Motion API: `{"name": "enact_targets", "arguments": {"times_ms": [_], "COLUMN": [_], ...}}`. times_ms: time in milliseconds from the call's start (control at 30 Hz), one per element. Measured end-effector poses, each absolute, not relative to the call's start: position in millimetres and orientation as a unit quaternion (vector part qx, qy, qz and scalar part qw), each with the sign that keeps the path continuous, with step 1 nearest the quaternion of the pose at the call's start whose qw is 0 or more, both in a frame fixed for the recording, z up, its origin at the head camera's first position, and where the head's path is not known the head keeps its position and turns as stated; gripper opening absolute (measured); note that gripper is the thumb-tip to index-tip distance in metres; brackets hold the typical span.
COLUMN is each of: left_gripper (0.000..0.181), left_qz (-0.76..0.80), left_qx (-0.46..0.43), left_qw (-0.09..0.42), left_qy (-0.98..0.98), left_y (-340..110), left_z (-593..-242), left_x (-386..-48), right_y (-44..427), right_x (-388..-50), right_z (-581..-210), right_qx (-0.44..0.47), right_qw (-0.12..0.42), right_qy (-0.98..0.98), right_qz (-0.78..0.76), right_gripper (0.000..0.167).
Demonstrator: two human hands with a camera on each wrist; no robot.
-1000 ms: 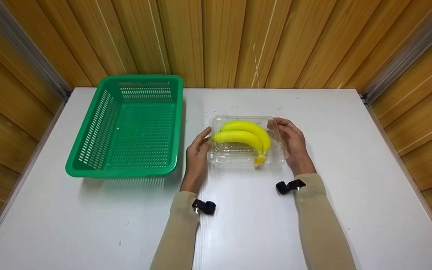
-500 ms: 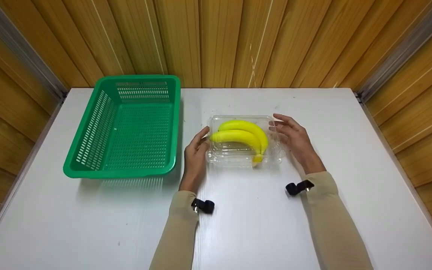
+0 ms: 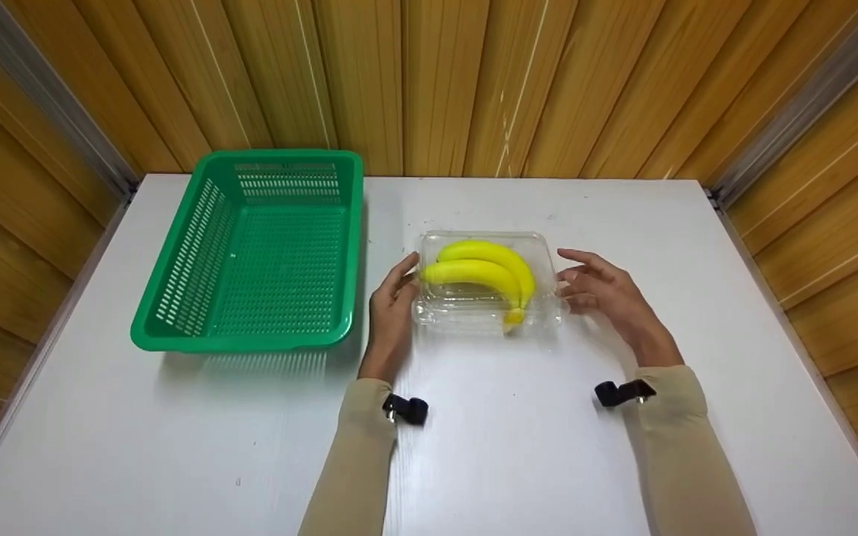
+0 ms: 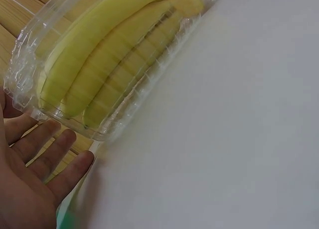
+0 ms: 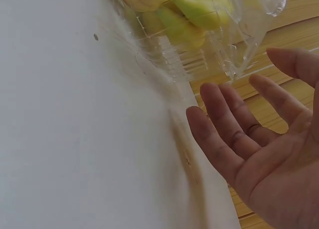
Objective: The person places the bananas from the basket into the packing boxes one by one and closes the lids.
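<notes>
A clear plastic clamshell box (image 3: 459, 301) lies on the white table with yellow bananas (image 3: 474, 272) inside, their stem end toward the near right. In the left wrist view the bananas (image 4: 104, 50) show through the ribbed plastic wall. My left hand (image 3: 390, 316) is at the box's left side, fingers extended, fingertips at its edge; whether they press on it I cannot tell. To the right of the box, my right hand (image 3: 611, 301) is held with loosely spread fingers and nothing in them. In the right wrist view the right hand's fingertips (image 5: 214, 92) are just short of the plastic.
A green slotted plastic basket (image 3: 246, 344) stands at the left of the table (image 3: 511, 461), its inside holding nothing visible. Wood-panelled walls (image 3: 444, 89) close off the back and both sides. Small black cameras (image 3: 408, 410) are strapped to both sleeves.
My right hand has come away from the box's right side, moving right and toward me, its fingers loosening. The left hand and the box have stayed in place.
</notes>
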State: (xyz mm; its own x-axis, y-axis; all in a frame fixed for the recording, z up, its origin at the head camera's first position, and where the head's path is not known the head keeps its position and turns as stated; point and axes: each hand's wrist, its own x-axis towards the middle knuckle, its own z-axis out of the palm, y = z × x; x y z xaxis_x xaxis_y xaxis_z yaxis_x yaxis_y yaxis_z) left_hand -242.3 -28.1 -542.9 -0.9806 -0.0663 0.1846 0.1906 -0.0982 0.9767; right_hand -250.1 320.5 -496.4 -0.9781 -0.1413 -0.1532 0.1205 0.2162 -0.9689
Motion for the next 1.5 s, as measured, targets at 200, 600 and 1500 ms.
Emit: {"name": "enact_targets", "arguments": {"times_ms": [200,600,1500], "left_gripper": [0.048,0.048,0.056], "left_qz": [-0.74,-0.737,-0.739], "left_qx": [-0.052,-0.063,-0.065], "left_qw": [0.093,0.088,0.047], "left_qy": [-0.664,-0.667,-0.669], "left_y": [-27.7,-28.7,-29.5], "left_z": [-541.8,-541.8,-540.0], "left_x": [-243.6,-245.7,-244.1], "right_y": [325.6,318.2,313.4], "right_x": [-238.4,-235.3,-242.7], "right_z": [-495.1,-494.6,-518.8], "right_qx": [-0.06,-0.078,-0.07], "right_qw": [0.121,0.169,0.147], "right_qy": [0.766,0.76,0.689], "right_qz": [-0.628,-0.622,-0.706], "right_gripper": [0.056,0.075,0.071]}}
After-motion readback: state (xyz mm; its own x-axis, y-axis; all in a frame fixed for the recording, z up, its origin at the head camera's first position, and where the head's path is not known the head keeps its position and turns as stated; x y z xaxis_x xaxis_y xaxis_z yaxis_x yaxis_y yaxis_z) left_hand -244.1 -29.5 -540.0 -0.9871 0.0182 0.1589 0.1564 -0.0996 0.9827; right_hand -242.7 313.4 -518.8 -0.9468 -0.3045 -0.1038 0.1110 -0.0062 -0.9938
